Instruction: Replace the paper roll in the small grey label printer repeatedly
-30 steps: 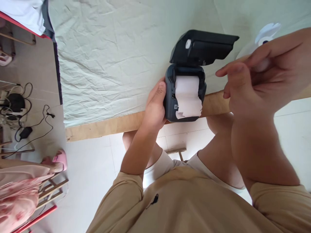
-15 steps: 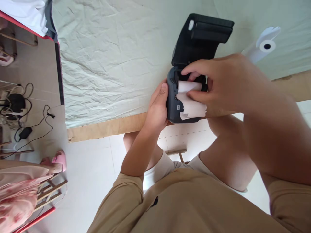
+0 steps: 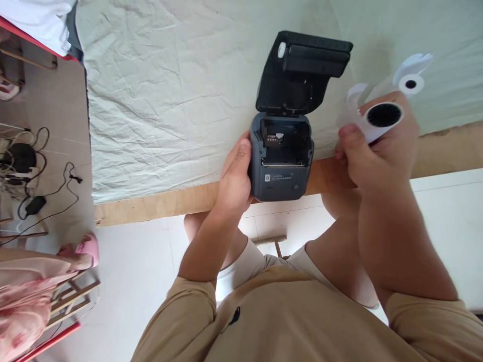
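A dark grey portable label printer (image 3: 281, 173) sits at the table's near edge with its black lid (image 3: 302, 70) swung up and back. Its paper bay shows nothing but a small printed label and a white scrap inside. My left hand (image 3: 236, 173) grips the printer's left side, thumb along the top edge. To the right of it, my right hand (image 3: 381, 151) is closed around a white paper roll (image 3: 372, 131) with a wide dark core, its loose end curling up. Just beyond that hand, a second paper roll (image 3: 412, 84) with a small core lies on the cloth.
A pale green cloth (image 3: 169, 100) covers the table, whose bare wooden edge (image 3: 162, 206) faces me. Tangled cables (image 3: 26, 156) and a black adapter (image 3: 35, 205) lie at left. Another person's foot in a pink sandal (image 3: 88, 249) is near a wooden stool (image 3: 71, 304).
My right hand has lifted the paper roll out of the printer and moved right with it. The bay is now exposed. My left hand still holds the printer.
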Demonstrator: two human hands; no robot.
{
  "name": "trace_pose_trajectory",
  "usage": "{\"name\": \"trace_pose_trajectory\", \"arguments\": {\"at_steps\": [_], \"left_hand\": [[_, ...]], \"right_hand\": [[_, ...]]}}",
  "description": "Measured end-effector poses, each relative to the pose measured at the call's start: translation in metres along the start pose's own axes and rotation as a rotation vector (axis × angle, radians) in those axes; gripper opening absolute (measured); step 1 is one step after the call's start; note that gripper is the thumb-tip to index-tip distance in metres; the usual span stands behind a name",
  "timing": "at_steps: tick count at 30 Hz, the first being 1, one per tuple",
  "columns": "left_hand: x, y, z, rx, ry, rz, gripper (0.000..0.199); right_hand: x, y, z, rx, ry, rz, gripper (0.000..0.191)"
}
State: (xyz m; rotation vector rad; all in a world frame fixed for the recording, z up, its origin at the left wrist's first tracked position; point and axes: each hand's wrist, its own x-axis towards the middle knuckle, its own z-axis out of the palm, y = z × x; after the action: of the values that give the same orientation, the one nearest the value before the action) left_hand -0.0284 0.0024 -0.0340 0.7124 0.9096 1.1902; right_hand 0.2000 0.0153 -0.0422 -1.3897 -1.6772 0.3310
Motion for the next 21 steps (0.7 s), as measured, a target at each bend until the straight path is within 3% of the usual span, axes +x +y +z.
{"name": "trace_pose_trajectory", "arguments": {"at_steps": [7,10,15,21], "left_hand": [[0.003,-0.004,0.000,-0.053,-0.065,0.031,0.038],[0.004,-0.005,0.002,-0.075,-0.092,0.040,0.045],[0.004,-0.004,0.004,-0.037,-0.072,0.035,0.054],[0.004,-0.002,0.006,-0.028,-0.049,0.027,0.056]], "right_hand": [[0.004,-0.007,-0.002,-0.214,-0.075,-0.057,0.031],[0.005,-0.006,0.000,-0.235,-0.102,0.003,0.034],[0.003,-0.010,0.002,-0.242,-0.256,0.169,0.045],[0.003,-0.019,0.000,-0.280,-0.266,0.177,0.042]]}}
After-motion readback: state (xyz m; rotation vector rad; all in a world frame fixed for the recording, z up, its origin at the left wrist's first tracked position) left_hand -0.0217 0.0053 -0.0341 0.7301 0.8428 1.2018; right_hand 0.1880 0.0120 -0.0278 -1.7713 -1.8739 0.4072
